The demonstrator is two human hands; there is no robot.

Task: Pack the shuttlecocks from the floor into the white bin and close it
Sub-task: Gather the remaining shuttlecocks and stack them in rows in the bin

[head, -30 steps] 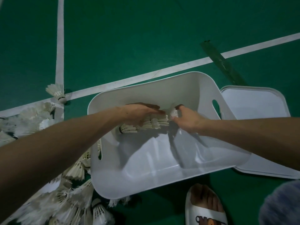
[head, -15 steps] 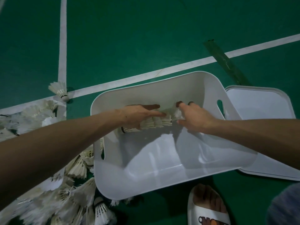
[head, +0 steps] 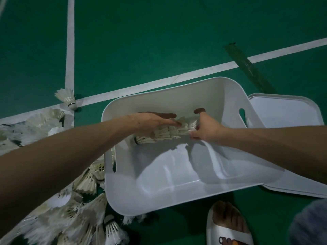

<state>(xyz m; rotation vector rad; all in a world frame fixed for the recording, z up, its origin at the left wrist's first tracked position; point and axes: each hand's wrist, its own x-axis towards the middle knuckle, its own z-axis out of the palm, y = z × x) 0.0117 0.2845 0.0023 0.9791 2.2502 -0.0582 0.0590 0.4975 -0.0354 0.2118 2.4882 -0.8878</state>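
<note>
A nested row of white feather shuttlecocks (head: 168, 132) lies on its side inside the white bin (head: 177, 190), near the far wall. My left hand (head: 152, 122) lies over the row's left part with fingers stretched out flat. My right hand (head: 203, 126) holds the row's right end, thumb in front and fingers behind the feathers. A big pile of loose shuttlecocks (head: 70, 209) covers the floor left of the bin. The white lid (head: 283, 110) lies flat on the floor to the bin's right.
One shuttlecock (head: 66, 97) stands alone near the crossing of the white court lines. A sandalled foot (head: 227, 225) is just in front of the bin. Green court floor stretches beyond, with a dark tape strip (head: 247, 66) at the far right.
Both hands have lowered the shuttlecock row a little deeper toward the bin's far side. My left fingers have straightened over it. The view has shifted slightly.
</note>
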